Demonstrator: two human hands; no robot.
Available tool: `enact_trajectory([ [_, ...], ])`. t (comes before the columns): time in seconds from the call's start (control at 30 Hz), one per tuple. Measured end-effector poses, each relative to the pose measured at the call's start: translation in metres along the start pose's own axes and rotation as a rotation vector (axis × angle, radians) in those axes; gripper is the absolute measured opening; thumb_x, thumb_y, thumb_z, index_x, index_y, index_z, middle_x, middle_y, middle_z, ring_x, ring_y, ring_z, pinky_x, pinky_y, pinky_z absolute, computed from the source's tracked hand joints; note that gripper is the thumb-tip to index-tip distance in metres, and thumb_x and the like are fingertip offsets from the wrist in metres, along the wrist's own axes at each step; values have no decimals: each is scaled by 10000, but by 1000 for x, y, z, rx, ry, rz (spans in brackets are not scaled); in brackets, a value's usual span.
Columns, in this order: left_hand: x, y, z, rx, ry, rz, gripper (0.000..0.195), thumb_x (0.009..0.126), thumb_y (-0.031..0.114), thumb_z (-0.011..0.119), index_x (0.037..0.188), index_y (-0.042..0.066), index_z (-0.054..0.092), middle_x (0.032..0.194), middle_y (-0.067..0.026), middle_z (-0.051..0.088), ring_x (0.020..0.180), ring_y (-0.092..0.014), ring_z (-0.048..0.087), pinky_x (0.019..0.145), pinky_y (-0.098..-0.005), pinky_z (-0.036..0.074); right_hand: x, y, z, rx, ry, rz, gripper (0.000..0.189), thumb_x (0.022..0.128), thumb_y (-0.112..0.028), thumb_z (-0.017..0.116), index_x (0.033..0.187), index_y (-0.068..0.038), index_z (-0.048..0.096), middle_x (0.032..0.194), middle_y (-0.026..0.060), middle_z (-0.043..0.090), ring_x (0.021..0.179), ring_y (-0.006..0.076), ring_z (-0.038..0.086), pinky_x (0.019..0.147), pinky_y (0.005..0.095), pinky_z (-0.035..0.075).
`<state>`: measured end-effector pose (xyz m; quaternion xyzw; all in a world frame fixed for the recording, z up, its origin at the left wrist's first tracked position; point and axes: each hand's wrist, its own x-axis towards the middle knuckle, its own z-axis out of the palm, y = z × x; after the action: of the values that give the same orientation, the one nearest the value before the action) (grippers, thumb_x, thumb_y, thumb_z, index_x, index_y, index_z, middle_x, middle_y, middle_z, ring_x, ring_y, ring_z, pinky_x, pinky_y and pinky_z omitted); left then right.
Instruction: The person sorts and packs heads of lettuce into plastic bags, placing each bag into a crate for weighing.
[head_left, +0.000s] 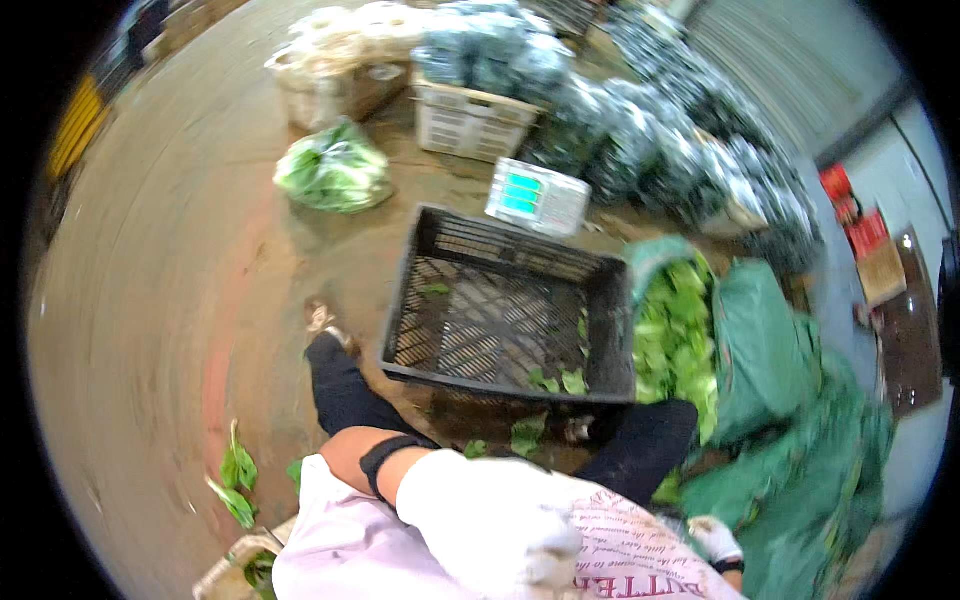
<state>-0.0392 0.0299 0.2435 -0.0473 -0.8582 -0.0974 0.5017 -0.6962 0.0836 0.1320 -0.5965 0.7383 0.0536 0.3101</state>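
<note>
My left hand (525, 544), in a white glove with a black band behind it, is held in front of my pale printed shirt (637, 547). It is blurred, and I cannot make out its fingers. At the lower right, my right hand (714, 538), also in a white glove, is low beside my leg near green woven sacks (787, 480); its fingers are partly hidden. Before my feet sits a black plastic crate (517, 390) with a few leaf scraps (574, 381) in it. Right of it, an opened green sack (660, 251) holds leafy greens (675, 337).
A digital scale (555, 199) is beyond the crate. A clear bag of greens (334, 172), a white crate (472, 124) and many plastic-wrapped bundles (645, 142) are farther back. Loose leaves (238, 465) lie on the wet floor (150, 300). A basket (232, 570) is at lower left.
</note>
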Motion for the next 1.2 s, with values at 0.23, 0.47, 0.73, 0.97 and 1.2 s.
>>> enact_trajectory([
  [0.23, 74, -71, 45, -214, 5, -148, 120, 760, 263, 671, 838, 177, 642, 701, 10, 528, 599, -187, 524, 500, -306, 395, -2, 9, 28, 158, 149, 33, 301, 870, -220, 599, 1076, -2, 631, 1044, 133, 658, 968, 188, 608, 867, 303, 465],
  [0.47, 106, -97, 134, -837, -432, -155, 388, 681, 358, 794, 940, 92, 678, 734, 10, 593, 645, -158, 576, 536, -283, 413, 13, 96, 187, 508, 437, 280, 232, 852, -238, 644, 980, -45, 627, 983, 146, 653, 875, 280, 613, 759, 355, 478],
  [0.73, 85, -121, 188, -1066, -637, -645, 479, 560, 322, 911, 850, 28, 669, 683, -44, 623, 547, -204, 566, 517, -307, 422, -25, 146, 284, 316, 918, 715, 597, 718, -348, 769, 1176, -45, 536, 1078, 219, 563, 1002, 356, 558, 872, 427, 442],
  [0.97, 52, -114, 217, -689, -54, -1400, 674, 748, 437, 748, 1200, -16, 535, 853, -1, 544, 805, -95, 492, 765, -227, 390, 13, 143, 265, 490, 800, 1332, 947, 721, -387, 755, 1465, -181, 206, 1454, 224, 266, 1318, 383, 325, 1046, 475, 343],
  [1.2, 34, -137, 241, -566, -54, -1414, 453, 899, 335, 607, 1186, -11, 554, 820, 7, 520, 749, -88, 451, 709, -219, 362, 5, 317, 199, -1, -16, 988, 513, 855, -372, 607, 1302, -137, 515, 1365, 123, 484, 1247, 262, 471, 983, 421, 414],
])
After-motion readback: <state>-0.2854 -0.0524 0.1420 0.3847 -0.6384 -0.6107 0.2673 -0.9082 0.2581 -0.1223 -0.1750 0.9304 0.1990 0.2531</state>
